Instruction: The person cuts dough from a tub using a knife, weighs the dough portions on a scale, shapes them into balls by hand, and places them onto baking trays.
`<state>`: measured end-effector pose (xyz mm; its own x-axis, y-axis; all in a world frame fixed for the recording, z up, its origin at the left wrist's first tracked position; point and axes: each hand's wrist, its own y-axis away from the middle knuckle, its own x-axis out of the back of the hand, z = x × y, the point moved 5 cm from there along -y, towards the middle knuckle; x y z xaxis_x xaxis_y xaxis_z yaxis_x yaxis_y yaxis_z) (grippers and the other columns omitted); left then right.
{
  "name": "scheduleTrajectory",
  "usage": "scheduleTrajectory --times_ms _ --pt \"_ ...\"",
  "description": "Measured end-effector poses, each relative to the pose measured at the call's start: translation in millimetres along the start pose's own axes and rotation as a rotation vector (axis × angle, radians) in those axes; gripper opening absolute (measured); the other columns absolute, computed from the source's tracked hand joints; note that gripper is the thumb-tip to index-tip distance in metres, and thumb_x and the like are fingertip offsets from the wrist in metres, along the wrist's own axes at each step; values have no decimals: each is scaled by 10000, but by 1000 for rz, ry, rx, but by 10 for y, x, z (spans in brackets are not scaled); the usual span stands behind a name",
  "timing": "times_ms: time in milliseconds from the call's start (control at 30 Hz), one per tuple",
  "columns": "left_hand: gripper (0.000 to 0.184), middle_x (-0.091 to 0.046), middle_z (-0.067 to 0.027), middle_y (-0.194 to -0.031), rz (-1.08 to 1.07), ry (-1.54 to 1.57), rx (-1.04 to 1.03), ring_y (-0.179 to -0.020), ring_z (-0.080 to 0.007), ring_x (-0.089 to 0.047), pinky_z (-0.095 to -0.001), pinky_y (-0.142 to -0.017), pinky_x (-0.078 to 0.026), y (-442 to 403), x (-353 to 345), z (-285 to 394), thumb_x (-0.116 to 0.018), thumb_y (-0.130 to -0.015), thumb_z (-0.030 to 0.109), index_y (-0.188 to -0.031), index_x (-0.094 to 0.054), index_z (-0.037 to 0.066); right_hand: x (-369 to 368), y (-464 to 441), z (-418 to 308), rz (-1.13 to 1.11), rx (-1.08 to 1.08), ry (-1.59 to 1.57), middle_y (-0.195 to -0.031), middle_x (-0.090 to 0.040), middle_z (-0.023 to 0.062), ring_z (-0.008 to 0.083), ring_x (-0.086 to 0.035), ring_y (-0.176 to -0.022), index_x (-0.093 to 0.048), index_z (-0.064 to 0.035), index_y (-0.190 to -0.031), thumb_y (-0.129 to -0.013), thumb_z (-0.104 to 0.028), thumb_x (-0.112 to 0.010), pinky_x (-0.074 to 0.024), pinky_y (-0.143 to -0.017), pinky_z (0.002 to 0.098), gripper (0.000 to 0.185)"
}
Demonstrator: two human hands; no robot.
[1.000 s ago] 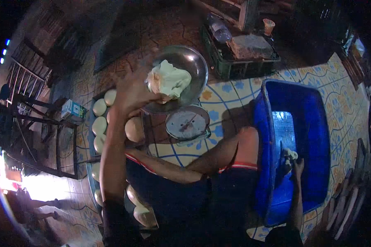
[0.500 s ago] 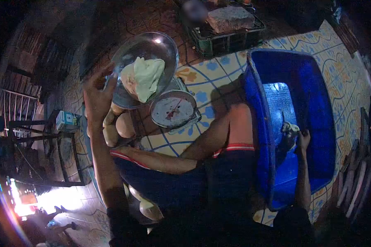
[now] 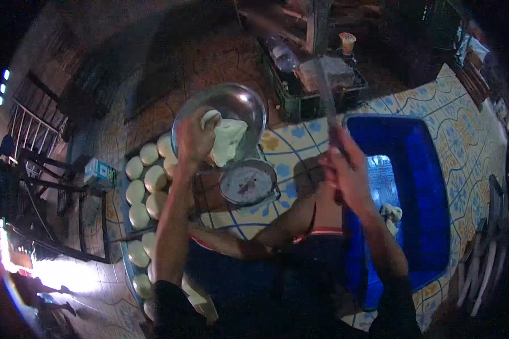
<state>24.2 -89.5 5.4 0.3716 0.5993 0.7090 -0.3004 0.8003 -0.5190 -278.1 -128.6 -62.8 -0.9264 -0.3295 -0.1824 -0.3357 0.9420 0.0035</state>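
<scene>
My left hand (image 3: 197, 138) reaches into a shiny metal bowl (image 3: 254, 107), its fingers closed around part of the pale dough (image 3: 229, 138). A small rounded bulge of dough shows between thumb and fingers. Just in front of the bowl is a round scale dial (image 3: 247, 183). My right hand (image 3: 348, 172) grips a knife (image 3: 327, 93) by its handle, the blade pointing up and away from me, beside the blue tub's near side. Inside the blue tub (image 3: 430, 186) lies a smaller lump of dough (image 3: 390, 213).
Rows of round dough balls (image 3: 138, 214) sit on a tray to my left, partly hidden by my arm. Beyond the bowl stands a dark crate (image 3: 294, 104) with a grey block (image 3: 328, 73) and a plastic bottle (image 3: 283, 56). A cup (image 3: 347, 42) is behind it.
My left hand has moved from the bowl's rim to the dough inside. My right hand has come up out of the blue tub and now holds the knife raised. The view has shifted.
</scene>
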Motion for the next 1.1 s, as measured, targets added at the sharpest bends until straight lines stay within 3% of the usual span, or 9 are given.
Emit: scheduleTrajectory --times_ms 133,333,433,567,667,767,867,1033,1100 --pt "162 -631 -174 -792 57 214 -5 -706 -264 -620 -347 -657 -460 -70 227 58 -623 -801 137 -907 -625 14 -1337 -737 216 -139 276 418 -818 -569 58 116 -525 -629 -340 -77 -1362 -904 -107 -482 -434 -548 258 480" --pt "172 -609 -139 -733 251 225 61 -683 -232 -605 -342 -625 -459 -220 424 -18 -572 -854 142 -905 -606 -18 -2050 701 443 -302 201 82 -781 -566 96 162 -544 -690 -336 -17 -1356 -916 -93 -416 -455 -625 313 453" --pt "159 -535 -48 -657 174 712 348 -589 -110 -498 -281 -498 -406 15 483 279 -525 -888 140 -862 -559 -13 -2015 662 403 -406 -105 2 -867 -577 98 162 -563 -799 -337 -14 -1354 -914 -95 -430 -467 -703 309 457" --pt "260 -530 -88 -734 384 622 47 -646 -173 -507 -303 -583 -428 637 583 931 -596 -824 269 -878 -558 17 -1959 250 11 -643 -403 -44 -1039 -575 98 150 -547 -912 -391 -3 -1314 -902 -100 -483 -466 -784 275 434" --pt "539 -535 -184 -917 316 435 -346 -721 -293 -531 -386 -670 -443 1136 516 1212 -655 -694 535 -945 -591 61 -1684 408 -240 -548 40 -464 -1063 -569 102 180 -541 -981 -399 -15 -1312 -887 -236 -526 -447 -847 275 495" --pt "633 -391 -250 -1253 -91 153 -386 -903 -365 -519 -438 -752 -427 1531 304 1357 -635 -655 654 -1072 -627 177 -1137 451 34 -527 -384 -729 -1032 -582 95 188 -562 -958 -393 -18 -1313 -838 -384 -571 -449 -847 288 625" --pt "659 -267 -260 -1343 -323 -10 -305 -993 -382 -483 -436 -786 -416 1783 -153 1409 -594 -665 695 -1150 -605 249 -119 650 150 -356 -27 -139 -982 -586 75 172 -577 -909 -401 -20 -1299 -759 -345 -683 -473 -788 296 690" --pt "572 -409 -239 -1242 -246 405 -147 -995 -349 -519 -397 -748 -481 1908 -523 1394 -702 -727 405 -1172 -570 71 1345 955 87 107 -66 -374 -781 -567 36 114 -557 -615 -433 -52 -1274 -758 -229 -715 -454 -527 186 614" --pt "484 -478 -212 -1173 -264 400 -174 -937 -312 -552 -374 -726 -493 1948 -633 1362 -706 -724 278 -1143 -582 70 2045 1014 470 331 -123 99 -832 -592 52 107 -571 -644 -458 -50 -1261 -778 -189 -684 -463 -539 196 551"
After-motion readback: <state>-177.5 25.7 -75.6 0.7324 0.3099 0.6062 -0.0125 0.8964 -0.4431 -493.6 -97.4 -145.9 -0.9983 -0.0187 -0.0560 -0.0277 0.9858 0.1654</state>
